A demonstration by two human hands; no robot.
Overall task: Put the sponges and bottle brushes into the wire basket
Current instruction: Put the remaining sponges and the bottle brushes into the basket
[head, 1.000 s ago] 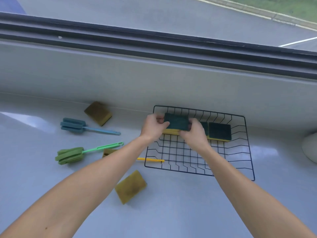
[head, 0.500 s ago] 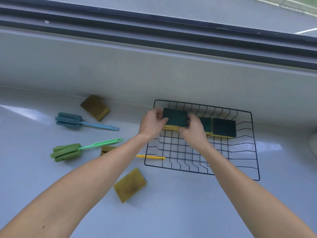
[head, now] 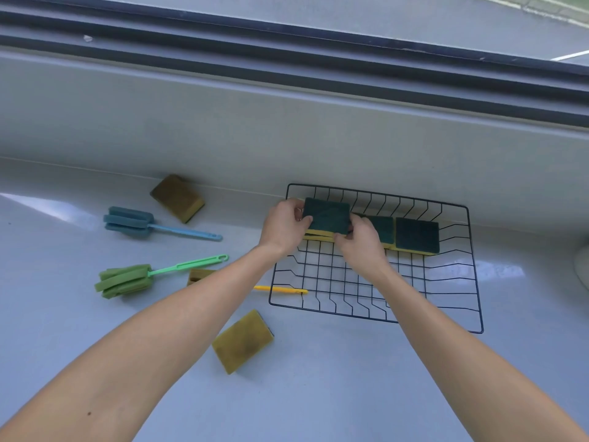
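holding one green-topped sponge [head: 326,218] between them, the left hand [head: 282,228] and right hand [head: 360,242] pinch its short ends over the far left corner of the black wire basket [head: 376,320]. both hands are closed on that sponge, green side up, yellow layer below.

two more sponges lie flat inside the basket along its far edge: a middle sponge [head: 381,228], partly hidden by the right hand, and a right sponge [head: 417,235] just beside it. the near half of the basket shows only bare grid.

outside, on the pale counter [head: 318,393] to the left, three sponges rest yellow side up: a far sponge [head: 177,197] by the back wall, a near sponge [head: 243,341] by the basket's near left corner, and a sponge [head: 199,275] mostly hidden behind the left forearm.

three brushes lie there too: a blue brush [head: 134,221], a green brush [head: 127,279], and a yellow handle [head: 280,289] whose head is hidden, its tip touching the basket's left rim.

open counter lies near and right of the basket.
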